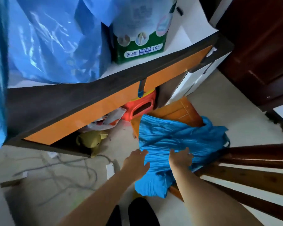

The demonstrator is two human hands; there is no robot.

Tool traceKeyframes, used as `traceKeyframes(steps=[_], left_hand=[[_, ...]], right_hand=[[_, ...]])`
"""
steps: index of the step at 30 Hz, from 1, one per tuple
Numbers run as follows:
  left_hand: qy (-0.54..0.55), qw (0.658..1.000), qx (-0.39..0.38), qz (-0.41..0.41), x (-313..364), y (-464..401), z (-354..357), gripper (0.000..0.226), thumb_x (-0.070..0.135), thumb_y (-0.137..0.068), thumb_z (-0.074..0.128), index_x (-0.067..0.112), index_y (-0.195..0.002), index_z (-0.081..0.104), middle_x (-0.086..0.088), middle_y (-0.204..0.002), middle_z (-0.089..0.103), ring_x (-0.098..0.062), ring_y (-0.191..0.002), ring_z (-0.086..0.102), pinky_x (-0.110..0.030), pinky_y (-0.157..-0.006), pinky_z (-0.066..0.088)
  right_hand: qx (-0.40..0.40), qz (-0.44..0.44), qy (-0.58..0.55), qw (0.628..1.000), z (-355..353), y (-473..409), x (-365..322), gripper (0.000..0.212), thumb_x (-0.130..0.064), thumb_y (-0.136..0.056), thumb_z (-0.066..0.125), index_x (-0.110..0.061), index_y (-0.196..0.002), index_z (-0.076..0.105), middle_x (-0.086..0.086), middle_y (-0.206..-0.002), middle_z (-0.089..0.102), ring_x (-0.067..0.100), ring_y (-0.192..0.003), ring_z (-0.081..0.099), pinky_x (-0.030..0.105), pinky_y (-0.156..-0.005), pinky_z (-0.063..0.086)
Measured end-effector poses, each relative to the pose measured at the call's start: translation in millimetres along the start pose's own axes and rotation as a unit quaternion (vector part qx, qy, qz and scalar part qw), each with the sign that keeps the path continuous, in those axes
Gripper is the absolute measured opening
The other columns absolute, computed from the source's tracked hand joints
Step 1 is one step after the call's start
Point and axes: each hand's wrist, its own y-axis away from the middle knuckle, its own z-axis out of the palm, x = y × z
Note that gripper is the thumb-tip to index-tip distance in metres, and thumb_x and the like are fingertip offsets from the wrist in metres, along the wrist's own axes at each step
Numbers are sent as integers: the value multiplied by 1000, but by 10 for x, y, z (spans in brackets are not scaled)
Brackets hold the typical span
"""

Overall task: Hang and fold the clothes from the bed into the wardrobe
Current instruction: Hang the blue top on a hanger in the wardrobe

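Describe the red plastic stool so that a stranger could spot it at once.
Find the long orange-fronted desk with its dark top. Look beneath it, near the middle, just behind the crumpled bright blue garment. The red plastic stool is the only red thing there, with a slot handle.

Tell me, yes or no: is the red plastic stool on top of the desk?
No: the red plastic stool stands on the floor beneath the orange-fronted desk.

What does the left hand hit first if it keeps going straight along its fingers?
Probably the blue garment: the left hand points up-right at its near edge, fingertips about touching it. Depth is unclear.
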Motion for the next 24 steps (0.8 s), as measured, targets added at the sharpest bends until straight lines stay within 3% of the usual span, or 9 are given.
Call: traceKeyframes(steps=[4,8,10,11,13,15,17,22,24], left_hand=[[-64,995,-53,47,42,-751,374,74,51,-96,45,22,-153,8,-5,-157,12,-24,-144,17,-42,-111,30],[-73,992,-85,63,48,-1143,790,100,59,-87,54,22,-152,-12,-6,-160,-11,-27,-147,0,-46,-116,19],[-50,993,-97,54,32,-1259,999,109,60,-83,59,23,-150,-19,-6,-160,0,-29,-146,12,-46,-114,25],[-26,994,-101,43,33,-1283,1073,110,57,-83,61,23,-150,-19,-9,-156,20,-30,-139,28,-45,-107,34],[35,994,-100,19,63,-1267,1142,98,42,-86,62,22,-152,-7,-10,-125,54,-29,-112,55,-41,-87,47],[95,993,-65,24,78,-1182,1107,66,24,-86,59,21,-144,28,-9,-117,61,-31,-106,59,-40,-83,49],[149,988,-30,23,69,-980,946,46,15,-83,55,18,-128,45,-11,-118,62,-33,-108,58,-41,-85,49],[186,982,-14,-8,-124,-205,286,43,16,-85,52,21,-127,49,-12,-106,64,-31,-93,62,-38,-73,52],[207,977,-45,2,-189,171,-48,42,17,-87,54,20,-129,50,-8,-114,64,-25,-100,62,-36,-82,51]], right_hand=[[76,70,-80,991,180,-685,103,87,-42,-89,63,-14,-152,10,21,-155,10,44,-135,29,52,-107,30],[47,57,-175,982,378,-1022,418,92,-49,-87,62,-14,-152,8,12,-158,15,29,-145,18,43,-119,18],[25,68,-240,968,437,-1093,485,79,-36,-90,64,-9,-149,19,8,-152,31,25,-136,39,38,-111,34],[-6,87,-270,959,439,-1097,458,66,-27,-93,61,-6,-146,27,6,-141,42,22,-119,53,34,-98,46],[-64,125,-334,932,431,-1075,340,45,-15,-97,51,-1,-138,41,6,-115,51,16,-81,57,27,-70,48],[-38,176,-381,907,418,-991,199,38,-17,-96,50,-3,-132,48,8,-106,54,23,-77,53,32,-70,44],[-1,189,-417,889,423,-809,89,32,-19,-94,49,-7,-123,53,7,-95,58,25,-73,53,37,-70,44],[-65,95,-506,855,338,111,-183,23,-13,-93,50,-8,-115,55,10,-98,62,30,-84,62,42,-77,52],[-115,30,-503,856,231,537,-295,15,-8,-92,49,-9,-103,59,8,-96,64,27,-84,63,39,-77,52]])
